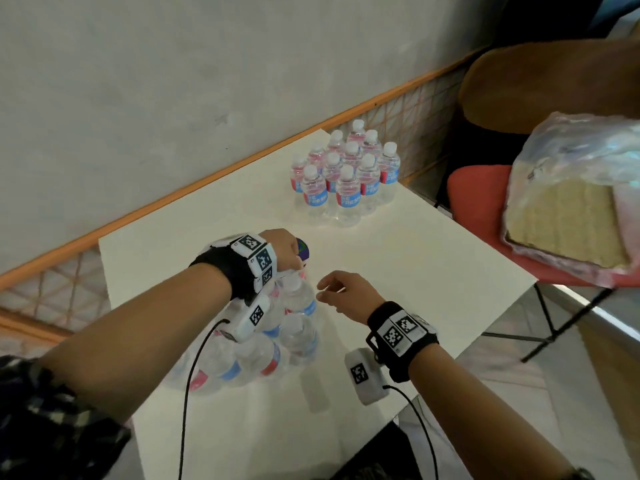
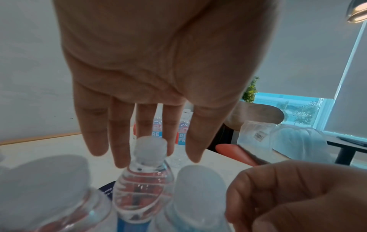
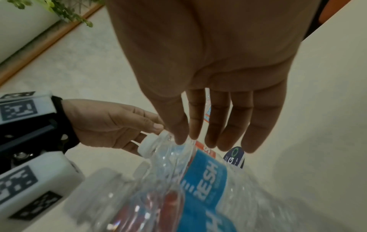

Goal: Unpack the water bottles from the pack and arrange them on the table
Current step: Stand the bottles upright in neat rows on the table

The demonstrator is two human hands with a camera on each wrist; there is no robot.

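A film-wrapped pack of water bottles [image 1: 263, 341] lies on the white table [image 1: 415, 271] in front of me. My left hand [image 1: 287, 254] hovers over its far end, fingers straight, around the white cap [image 2: 149, 147] of one bottle [image 2: 143, 185]. My right hand [image 1: 332, 289] is just right of the pack. Its fingers [image 3: 198, 125] hang down and the index tip touches the shoulder of a blue-labelled bottle [image 3: 202, 172]. Several unpacked bottles [image 1: 346, 174] stand upright in a tight group at the table's far corner.
A red chair [image 1: 478, 195] stands past the table's right edge with a bulky clear plastic bag [image 1: 571, 202] on it. A brown chair back [image 1: 536, 84] is behind that. A grey wall with an orange rail runs along the table's left side.
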